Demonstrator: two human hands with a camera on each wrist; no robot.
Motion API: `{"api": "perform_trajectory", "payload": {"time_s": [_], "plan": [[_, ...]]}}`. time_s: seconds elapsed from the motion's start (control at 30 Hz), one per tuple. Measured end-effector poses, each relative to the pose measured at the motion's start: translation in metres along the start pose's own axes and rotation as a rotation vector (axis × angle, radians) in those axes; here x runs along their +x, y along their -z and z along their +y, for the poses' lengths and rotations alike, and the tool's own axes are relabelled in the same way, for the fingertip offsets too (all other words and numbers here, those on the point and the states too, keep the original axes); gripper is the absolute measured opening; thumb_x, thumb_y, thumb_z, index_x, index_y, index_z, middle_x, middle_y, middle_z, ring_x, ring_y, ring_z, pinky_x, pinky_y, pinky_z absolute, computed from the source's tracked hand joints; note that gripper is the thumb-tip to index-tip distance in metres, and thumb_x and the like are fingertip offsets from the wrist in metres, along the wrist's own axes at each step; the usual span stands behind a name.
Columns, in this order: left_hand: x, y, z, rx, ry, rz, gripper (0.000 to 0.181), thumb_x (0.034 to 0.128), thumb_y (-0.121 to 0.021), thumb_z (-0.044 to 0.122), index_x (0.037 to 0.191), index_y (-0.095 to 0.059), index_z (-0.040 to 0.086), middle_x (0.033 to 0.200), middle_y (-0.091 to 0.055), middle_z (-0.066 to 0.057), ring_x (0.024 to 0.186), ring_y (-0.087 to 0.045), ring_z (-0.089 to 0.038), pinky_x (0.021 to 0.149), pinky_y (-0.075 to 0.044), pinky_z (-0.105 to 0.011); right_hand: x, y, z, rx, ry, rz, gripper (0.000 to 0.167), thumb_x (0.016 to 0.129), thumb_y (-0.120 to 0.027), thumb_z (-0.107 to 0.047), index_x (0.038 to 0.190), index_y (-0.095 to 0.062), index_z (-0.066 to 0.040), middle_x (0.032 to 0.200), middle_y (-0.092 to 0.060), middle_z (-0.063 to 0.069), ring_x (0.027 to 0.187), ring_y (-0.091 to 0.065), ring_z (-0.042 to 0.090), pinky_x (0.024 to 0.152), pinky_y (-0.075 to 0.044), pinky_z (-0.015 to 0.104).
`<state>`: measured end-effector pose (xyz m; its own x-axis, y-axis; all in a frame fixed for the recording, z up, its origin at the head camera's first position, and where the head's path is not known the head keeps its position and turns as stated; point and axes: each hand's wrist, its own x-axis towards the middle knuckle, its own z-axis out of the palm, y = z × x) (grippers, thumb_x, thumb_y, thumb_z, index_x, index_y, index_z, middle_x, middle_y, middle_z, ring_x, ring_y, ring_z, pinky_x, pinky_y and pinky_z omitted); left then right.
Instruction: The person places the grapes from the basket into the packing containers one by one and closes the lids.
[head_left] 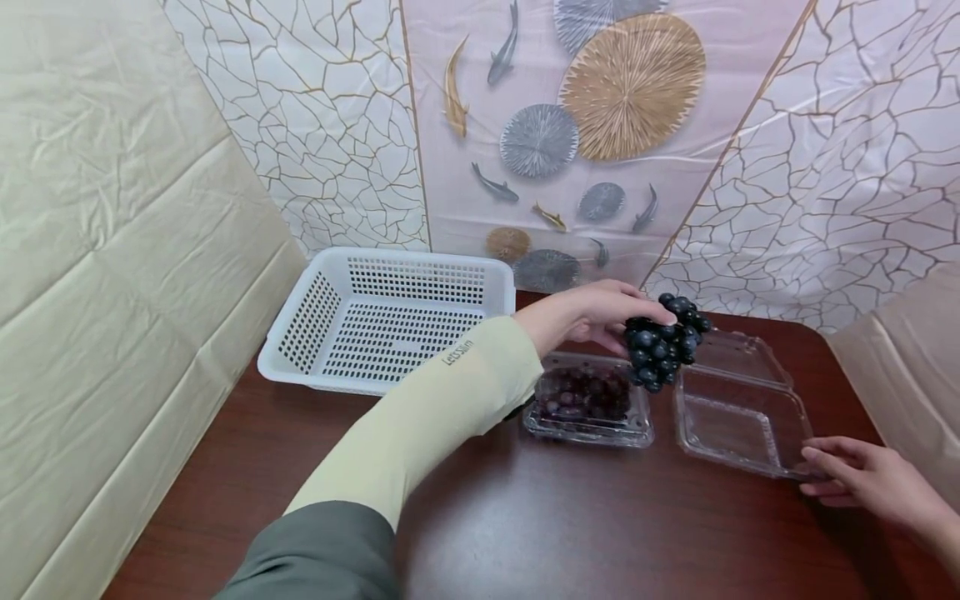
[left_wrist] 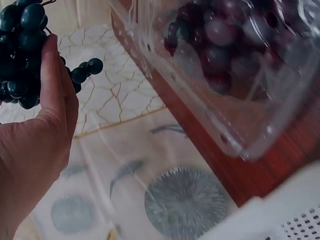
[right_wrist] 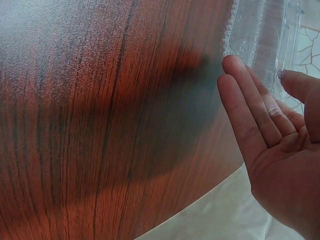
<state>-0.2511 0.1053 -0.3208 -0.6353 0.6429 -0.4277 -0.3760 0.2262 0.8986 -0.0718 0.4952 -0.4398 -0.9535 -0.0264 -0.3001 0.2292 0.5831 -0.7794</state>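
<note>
My left hand (head_left: 602,315) holds a bunch of dark blue-black grapes (head_left: 663,346) above the table. In the left wrist view, the thumb or a finger lies along the bunch (left_wrist: 22,60), and a small sprig of berries sticks out past the hand. At the right, my right hand (head_left: 870,479) pinches the near right corner of an open clear plastic clamshell box (head_left: 723,417). In the right wrist view, two fingers (right_wrist: 245,117) extend below that box's edge. Between basket and open box, a second clear box (head_left: 592,433) holds reddish-purple grapes (head_left: 588,396); my left hand is above its far side.
A white perforated plastic basket (head_left: 386,379) stands at the back left. Everything rests on a dark red-brown wooden table (head_left: 525,525). Patterned cloth (head_left: 345,125) hangs behind the table's far edge, and beige cloth (head_left: 135,275) borders the left side.
</note>
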Motion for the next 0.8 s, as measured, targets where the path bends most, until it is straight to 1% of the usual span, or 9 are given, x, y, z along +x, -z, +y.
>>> {"api": "perform_trajectory", "payload": {"time_s": [0.03, 0.13, 0.2, 0.27, 0.37, 0.43, 0.53, 0.7, 0.8], "plan": [[0.002, -0.004, 0.0, 0.019, 0.004, 0.001, 0.02, 0.0946, -0.081, 0.017, 0.109, -0.069, 0.013, 0.102, -0.071, -0.005, 0.082, -0.073, -0.023, 0.068, -0.066, -0.039, -0.001, 0.0, 0.001, 0.003, 0.002, 0.003, 0.023, 0.114, -0.052, -0.009, 0.11, -0.069, -0.024, 0.093, -0.079, -0.013, 0.077, -0.079, 0.016, 0.067, -0.067, 0.037], [0.01, -0.016, -0.001, 0.062, 0.015, -0.003, 0.024, 0.094, -0.082, 0.018, 0.114, -0.069, 0.013, 0.106, -0.068, -0.004, 0.083, -0.072, -0.022, 0.072, -0.067, -0.042, -0.002, -0.001, 0.001, 0.006, 0.0, 0.009, 0.022, 0.114, -0.052, -0.009, 0.11, -0.069, -0.022, 0.092, -0.079, -0.012, 0.077, -0.079, 0.015, 0.066, -0.067, 0.036], [0.016, -0.023, -0.003, 0.093, 0.024, -0.001, 0.027, 0.0933, -0.083, 0.02, 0.116, -0.07, 0.015, 0.108, -0.066, -0.003, 0.083, -0.071, -0.021, 0.078, -0.067, -0.044, -0.003, -0.001, 0.001, 0.0, -0.002, 0.016, 0.02, 0.114, -0.052, -0.008, 0.111, -0.07, -0.017, 0.091, -0.08, -0.011, 0.076, -0.079, 0.015, 0.066, -0.067, 0.036], [0.022, -0.032, -0.005, 0.109, 0.032, 0.004, 0.026, 0.0929, -0.083, 0.02, 0.115, -0.07, 0.015, 0.107, -0.066, -0.003, 0.083, -0.07, -0.019, 0.084, -0.066, -0.047, -0.003, -0.002, 0.0, -0.011, -0.011, 0.021, 0.02, 0.114, -0.052, -0.008, 0.115, -0.071, -0.002, 0.091, -0.08, -0.007, 0.076, -0.079, 0.016, 0.066, -0.067, 0.037], [0.031, -0.045, -0.008, 0.125, 0.044, 0.014, 0.024, 0.0921, -0.084, 0.02, 0.111, -0.071, 0.015, 0.103, -0.066, -0.002, 0.08, -0.07, -0.018, 0.087, -0.066, -0.049, -0.002, -0.002, -0.002, -0.044, -0.026, 0.028, 0.036, 0.114, -0.051, -0.01, 0.124, -0.057, 0.024, 0.091, -0.08, -0.001, 0.076, -0.079, 0.015, 0.067, -0.067, 0.037], [0.037, -0.053, -0.01, 0.123, 0.05, 0.018, 0.023, 0.0918, -0.084, 0.019, 0.109, -0.071, 0.014, 0.101, -0.066, -0.003, 0.079, -0.069, -0.019, 0.085, -0.066, -0.048, -0.001, -0.003, -0.003, -0.061, -0.033, 0.029, 0.045, 0.115, -0.05, -0.011, 0.129, -0.046, 0.032, 0.092, -0.08, 0.002, 0.076, -0.079, 0.015, 0.067, -0.067, 0.036], [0.043, -0.063, -0.013, 0.126, 0.056, 0.03, 0.021, 0.0914, -0.084, 0.018, 0.107, -0.07, 0.014, 0.098, -0.067, -0.003, 0.077, -0.07, -0.02, 0.08, -0.067, -0.048, -0.001, -0.003, -0.004, -0.081, -0.032, 0.03, 0.047, 0.115, -0.05, -0.011, 0.132, -0.042, 0.033, 0.093, -0.08, 0.004, 0.076, -0.079, 0.015, 0.067, -0.067, 0.036], [0.049, -0.074, -0.019, 0.16, 0.033, 0.039, 0.021, 0.0906, -0.084, 0.015, 0.104, -0.068, 0.014, 0.095, -0.067, -0.004, 0.074, -0.069, -0.02, 0.077, -0.067, -0.048, -0.001, -0.003, -0.005, -0.095, -0.022, 0.029, 0.047, 0.115, -0.051, -0.012, 0.132, -0.044, 0.032, 0.094, -0.08, 0.006, 0.076, -0.079, 0.014, 0.067, -0.067, 0.035], [0.053, -0.081, -0.022, 0.186, 0.026, 0.055, 0.022, 0.0902, -0.085, 0.015, 0.107, -0.07, 0.014, 0.097, -0.066, -0.002, 0.074, -0.069, -0.019, 0.071, -0.067, -0.043, 0.0, -0.004, -0.006, -0.089, -0.021, 0.028, 0.048, 0.115, -0.051, -0.012, 0.132, -0.044, 0.031, 0.094, -0.08, 0.006, 0.077, -0.079, 0.015, 0.068, -0.067, 0.036]]}}
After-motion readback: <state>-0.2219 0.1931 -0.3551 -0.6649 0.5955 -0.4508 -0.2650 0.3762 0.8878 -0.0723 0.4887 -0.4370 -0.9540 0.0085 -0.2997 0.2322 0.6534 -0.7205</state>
